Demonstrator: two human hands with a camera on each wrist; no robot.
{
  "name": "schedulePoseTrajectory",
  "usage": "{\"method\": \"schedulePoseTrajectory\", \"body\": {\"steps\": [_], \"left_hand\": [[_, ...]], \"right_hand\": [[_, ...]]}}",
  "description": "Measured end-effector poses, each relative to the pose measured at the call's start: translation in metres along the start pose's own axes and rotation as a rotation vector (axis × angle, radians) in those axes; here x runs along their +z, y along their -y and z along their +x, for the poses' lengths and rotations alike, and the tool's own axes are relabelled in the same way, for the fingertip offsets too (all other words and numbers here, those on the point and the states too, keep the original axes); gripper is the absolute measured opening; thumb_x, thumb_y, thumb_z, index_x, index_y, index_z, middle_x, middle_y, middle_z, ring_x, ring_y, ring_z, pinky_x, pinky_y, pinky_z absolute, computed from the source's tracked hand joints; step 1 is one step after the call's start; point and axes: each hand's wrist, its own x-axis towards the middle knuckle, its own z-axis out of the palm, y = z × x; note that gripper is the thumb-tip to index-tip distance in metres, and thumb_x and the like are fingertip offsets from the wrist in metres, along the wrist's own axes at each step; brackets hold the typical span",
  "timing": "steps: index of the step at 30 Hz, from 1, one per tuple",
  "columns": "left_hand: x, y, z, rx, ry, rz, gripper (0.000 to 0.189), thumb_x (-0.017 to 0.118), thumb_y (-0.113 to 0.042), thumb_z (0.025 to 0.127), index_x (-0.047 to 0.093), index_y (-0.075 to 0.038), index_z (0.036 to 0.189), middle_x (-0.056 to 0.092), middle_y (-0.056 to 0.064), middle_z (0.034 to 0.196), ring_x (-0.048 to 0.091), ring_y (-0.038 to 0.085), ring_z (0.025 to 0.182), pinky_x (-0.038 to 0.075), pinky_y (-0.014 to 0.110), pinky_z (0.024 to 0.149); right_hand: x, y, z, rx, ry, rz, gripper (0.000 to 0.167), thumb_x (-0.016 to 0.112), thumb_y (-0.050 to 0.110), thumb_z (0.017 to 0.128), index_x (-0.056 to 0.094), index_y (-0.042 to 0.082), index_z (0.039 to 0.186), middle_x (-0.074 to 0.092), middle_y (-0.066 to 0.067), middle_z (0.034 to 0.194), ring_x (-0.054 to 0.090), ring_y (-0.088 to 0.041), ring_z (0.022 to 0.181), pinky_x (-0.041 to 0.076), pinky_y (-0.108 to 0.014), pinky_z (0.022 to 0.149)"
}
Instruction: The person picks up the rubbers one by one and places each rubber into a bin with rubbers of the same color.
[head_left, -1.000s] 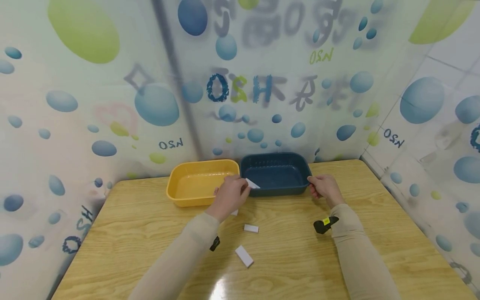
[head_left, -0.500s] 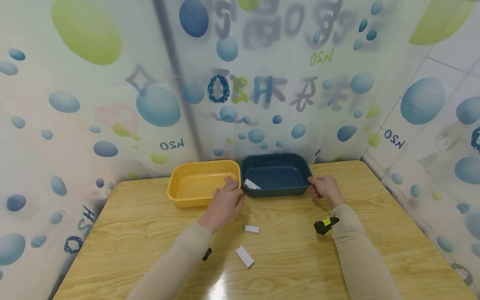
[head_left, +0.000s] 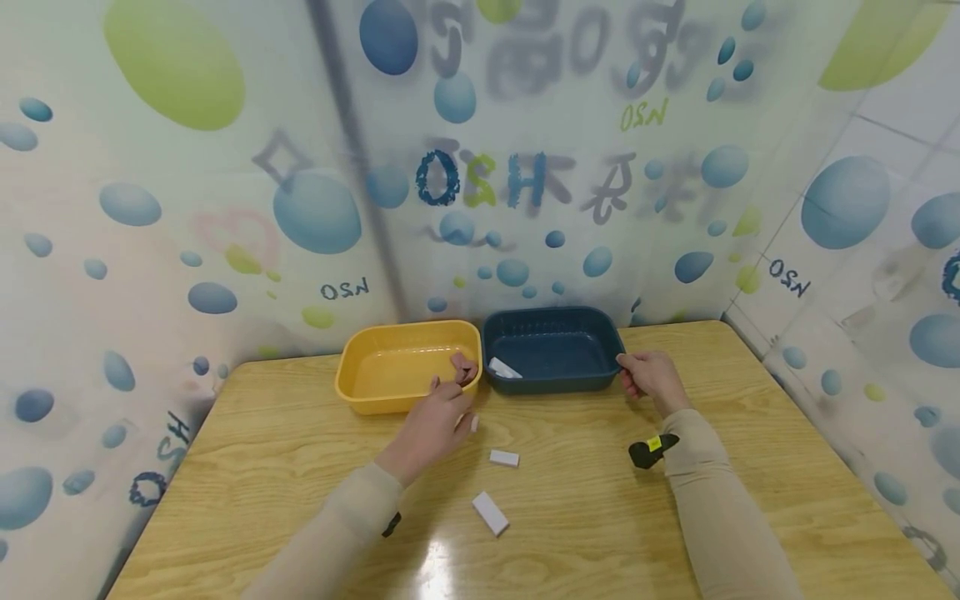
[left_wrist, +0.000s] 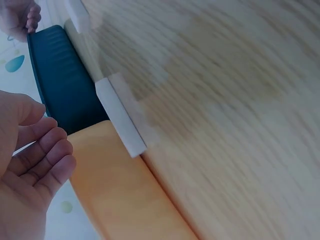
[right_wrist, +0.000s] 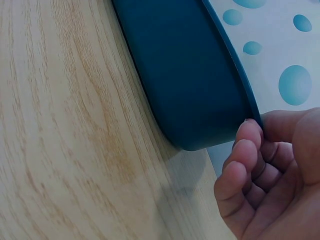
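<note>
My left hand [head_left: 431,425] hovers at the front edge of the yellow basket [head_left: 375,405], its fingers loosely curled around nothing. A white block [left_wrist: 120,117] lies on the table close to that hand; in the head view the hand mostly covers it. With thumb and fingers my right hand [head_left: 651,379] pinches the right rim of the dark blue basket [right_wrist: 185,75]. White blocks [head_left: 504,367] lie in this basket's near left corner. Several brownish-pink blocks [head_left: 463,367] are heaped at the right end of the yellow basket.
Two more white blocks, a small one [head_left: 504,458] and a longer one [head_left: 491,513], lie on the wooden table [head_left: 585,517] in front of the baskets. Behind the table hangs a patterned wall covering [head_left: 525,242].
My left hand has drawn back from the blue basket's left corner, leftward and toward me, leaving white blocks there. The brownish-pink blocks have come into view. My right hand stays on the rim.
</note>
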Motion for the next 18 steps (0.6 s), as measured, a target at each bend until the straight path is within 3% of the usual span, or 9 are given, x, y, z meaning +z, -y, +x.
{"method": "schedulePoseTrajectory", "body": {"steps": [5,7,10,12,14,18], "left_hand": [[-0.001,0.005,-0.007,-0.010,0.036,-0.014,0.016,0.079,-0.001,0.086,0.064,-0.005,0.080,0.055,0.006,0.089,0.057,0.017,0.076,0.048,0.055,0.107],[-0.002,0.008,-0.009,-0.025,0.059,-0.034,0.016,0.078,-0.001,0.087,0.063,-0.004,0.081,0.059,0.008,0.091,0.066,0.024,0.088,0.045,0.054,0.110],[-0.004,0.010,-0.013,-0.044,0.082,-0.041,0.014,0.077,-0.001,0.088,0.064,-0.003,0.082,0.064,0.010,0.094,0.069,0.032,0.107,0.041,0.053,0.114],[-0.006,0.010,-0.016,-0.058,0.100,-0.028,0.010,0.076,-0.002,0.089,0.067,-0.003,0.086,0.064,0.008,0.091,0.068,0.030,0.108,0.048,0.047,0.109],[-0.007,0.010,-0.019,-0.063,0.100,0.000,0.007,0.077,-0.003,0.089,0.070,-0.003,0.089,0.063,0.005,0.089,0.066,0.024,0.095,0.055,0.040,0.097],[-0.007,0.011,-0.025,-0.083,0.110,0.041,0.007,0.077,-0.005,0.090,0.074,-0.003,0.096,0.061,0.003,0.089,0.056,0.016,0.082,0.055,0.032,0.074]], "right_hand": [[0.000,0.001,-0.001,0.008,0.001,0.004,0.037,0.048,0.024,0.109,0.061,-0.007,0.094,0.054,0.003,0.064,0.052,-0.011,0.058,0.049,-0.027,0.055],[0.000,0.002,-0.001,0.013,0.001,0.005,0.037,0.048,0.024,0.109,0.061,-0.007,0.094,0.054,0.003,0.064,0.052,-0.011,0.058,0.049,-0.027,0.055],[0.001,0.002,-0.001,0.013,0.002,0.005,0.036,0.048,0.023,0.109,0.060,-0.007,0.094,0.054,0.003,0.064,0.052,-0.011,0.058,0.049,-0.027,0.055],[0.001,0.002,-0.001,0.014,0.003,0.006,0.036,0.048,0.023,0.109,0.060,-0.007,0.094,0.054,0.003,0.064,0.052,-0.011,0.058,0.049,-0.026,0.055],[0.001,0.002,-0.001,0.016,0.003,0.010,0.035,0.049,0.023,0.109,0.061,-0.007,0.094,0.054,0.003,0.064,0.052,-0.011,0.058,0.049,-0.026,0.055],[0.001,0.001,0.000,0.017,0.008,0.020,0.035,0.049,0.022,0.109,0.061,-0.007,0.094,0.054,0.002,0.064,0.052,-0.011,0.057,0.049,-0.026,0.055]]}}
